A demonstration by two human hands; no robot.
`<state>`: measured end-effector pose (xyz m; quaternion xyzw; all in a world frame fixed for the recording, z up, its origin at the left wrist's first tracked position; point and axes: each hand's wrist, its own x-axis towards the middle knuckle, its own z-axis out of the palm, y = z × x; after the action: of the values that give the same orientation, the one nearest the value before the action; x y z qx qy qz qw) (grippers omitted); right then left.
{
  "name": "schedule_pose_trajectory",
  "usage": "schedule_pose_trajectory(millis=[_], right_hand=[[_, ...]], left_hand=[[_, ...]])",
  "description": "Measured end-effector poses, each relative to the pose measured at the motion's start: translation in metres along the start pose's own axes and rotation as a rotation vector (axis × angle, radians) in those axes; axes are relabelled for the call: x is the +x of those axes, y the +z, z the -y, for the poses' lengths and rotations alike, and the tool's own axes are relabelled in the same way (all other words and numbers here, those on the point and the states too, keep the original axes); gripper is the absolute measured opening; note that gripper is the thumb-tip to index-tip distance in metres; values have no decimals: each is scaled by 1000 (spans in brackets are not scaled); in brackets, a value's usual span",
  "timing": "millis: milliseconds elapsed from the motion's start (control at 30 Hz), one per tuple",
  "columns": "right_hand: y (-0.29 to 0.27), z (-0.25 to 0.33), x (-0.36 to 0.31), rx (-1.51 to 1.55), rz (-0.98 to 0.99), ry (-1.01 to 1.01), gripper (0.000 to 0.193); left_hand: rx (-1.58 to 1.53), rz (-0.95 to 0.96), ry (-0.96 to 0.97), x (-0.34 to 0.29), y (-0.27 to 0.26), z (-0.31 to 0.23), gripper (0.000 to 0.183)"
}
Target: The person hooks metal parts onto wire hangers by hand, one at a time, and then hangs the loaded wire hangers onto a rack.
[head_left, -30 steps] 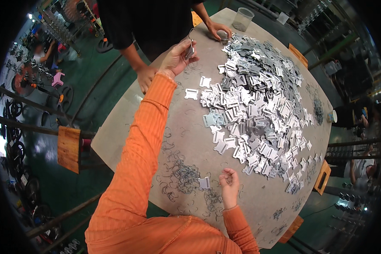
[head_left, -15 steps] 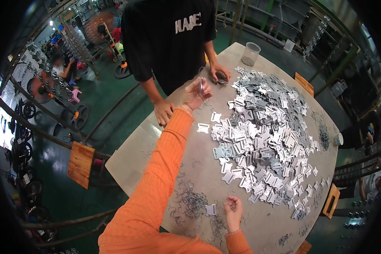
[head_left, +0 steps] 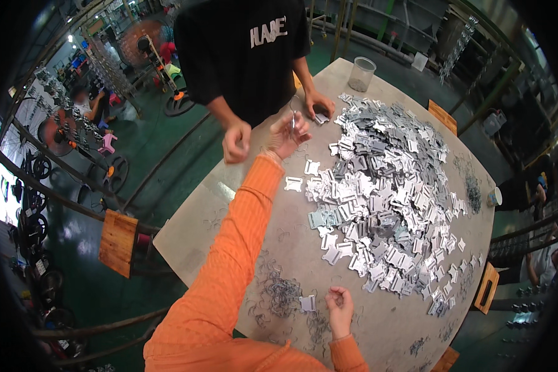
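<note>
Stretched out toward the far edge of the table, my left hand is closed, pinching a thin shiny metal piece. Its exact kind is too small to tell. My right hand is low over the near part of the table, thumb and fingertips pressed together. Whatever it may hold is too small to make out. Beside it lies a single flat metal plate with a slot. Left of that plate is a tangle of thin wire hooks. A large heap of similar silver plates covers the right side of the table.
Across the grey table stands a person in a black shirt, one hand at a metal plate. A clear tub stands at the far corner, a white cup at the right edge. Wooden stools surround the table.
The other person's hand on the left has lifted off the table edge and curled, blurred by motion. The view has shifted slightly. Both my hands stay nearly in place.
</note>
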<state>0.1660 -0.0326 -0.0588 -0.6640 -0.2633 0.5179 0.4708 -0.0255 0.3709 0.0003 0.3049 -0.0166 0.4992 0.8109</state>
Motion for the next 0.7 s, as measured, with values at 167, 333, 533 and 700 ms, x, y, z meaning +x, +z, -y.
schedule_pose_trajectory(millis=[167,333,533,700], right_hand=[[1,3,4,-7,9,-40,17],[-1,-1,5,-14,26,-31,17],[-1,-1,5,-65,30,-42,15],[1,-2,2,-30,19,7,16]], left_hand=[[0,3,37,-1,-2,-1,22],[-69,64,50,-1,-9,2,22],[-86,122,87,-3,-8,-7,24],[-40,-6,49,-13,-14,-12,43]])
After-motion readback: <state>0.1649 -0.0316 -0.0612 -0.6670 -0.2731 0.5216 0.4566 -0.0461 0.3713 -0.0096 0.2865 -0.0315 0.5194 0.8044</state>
